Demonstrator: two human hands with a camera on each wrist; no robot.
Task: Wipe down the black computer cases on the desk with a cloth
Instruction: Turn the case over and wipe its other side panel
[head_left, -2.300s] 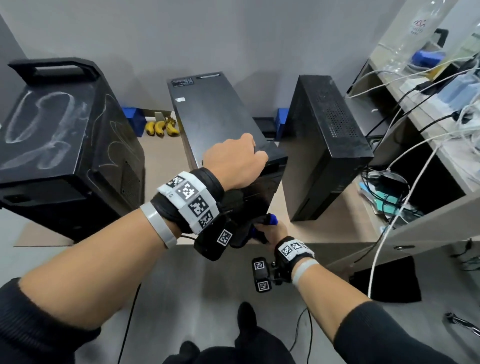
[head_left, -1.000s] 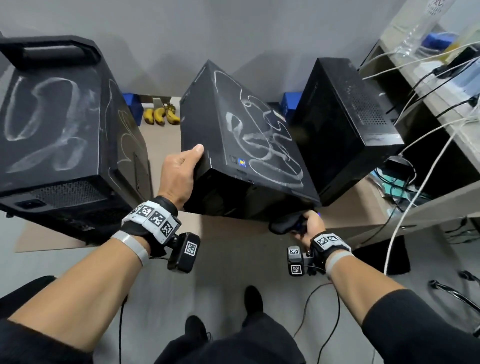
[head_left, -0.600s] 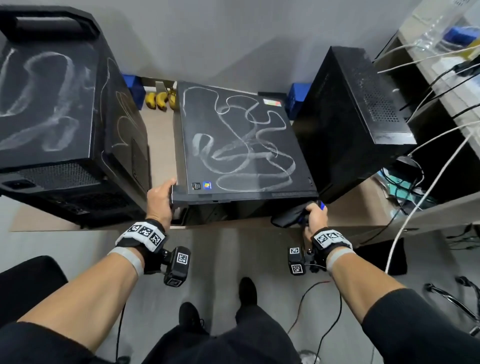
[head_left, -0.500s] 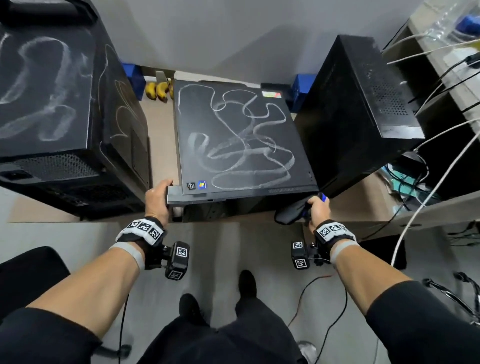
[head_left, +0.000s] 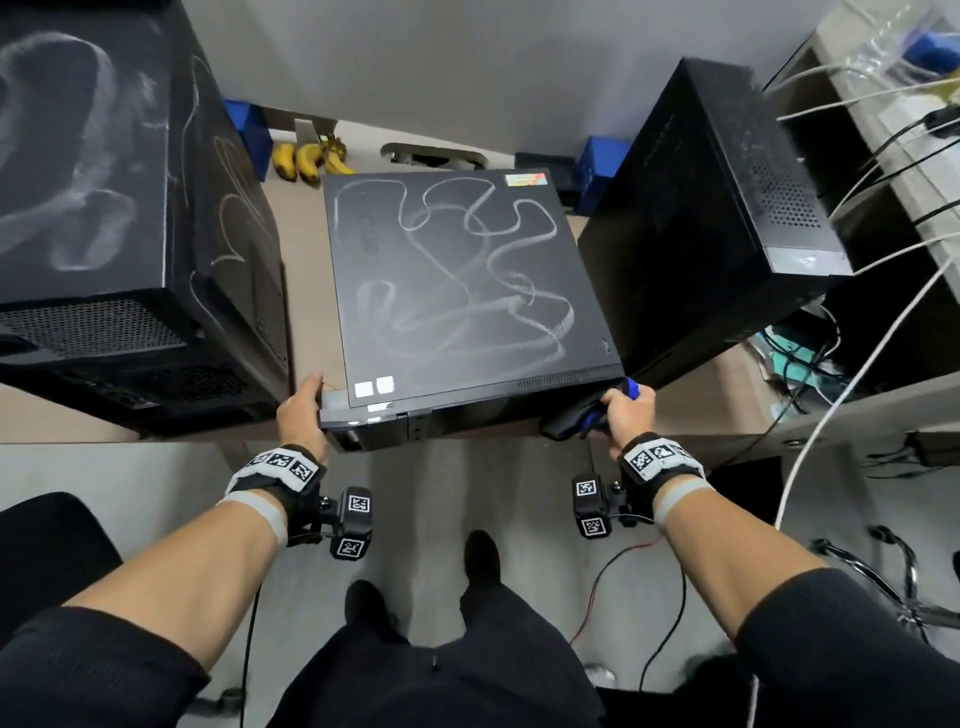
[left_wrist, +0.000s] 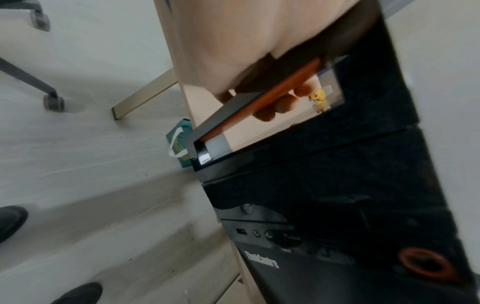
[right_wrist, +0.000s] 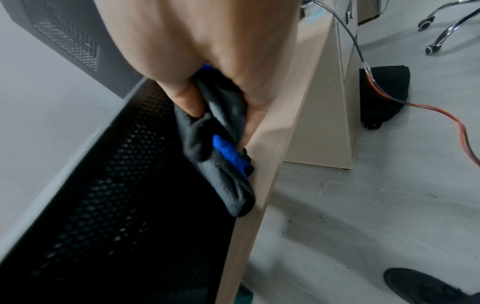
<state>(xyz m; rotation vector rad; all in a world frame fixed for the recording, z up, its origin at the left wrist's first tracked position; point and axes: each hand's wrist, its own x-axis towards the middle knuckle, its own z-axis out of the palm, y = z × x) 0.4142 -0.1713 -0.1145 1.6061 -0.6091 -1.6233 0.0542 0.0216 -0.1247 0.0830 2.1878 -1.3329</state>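
The middle case (head_left: 457, 291) is laid flat on the desk (head_left: 691, 395) between two upright cases, chalk-smeared panel upward for wiping, its front corners gripped by the left hand (head_left: 301, 415) and the right hand (head_left: 621, 413), whose fingers are clamped on the cloth (right_wrist: 221, 148).

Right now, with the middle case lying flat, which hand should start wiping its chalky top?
Right hand: it already grips the cloth at the middle case's near corner. The left hand holds the opposite corner, probably better steadying.
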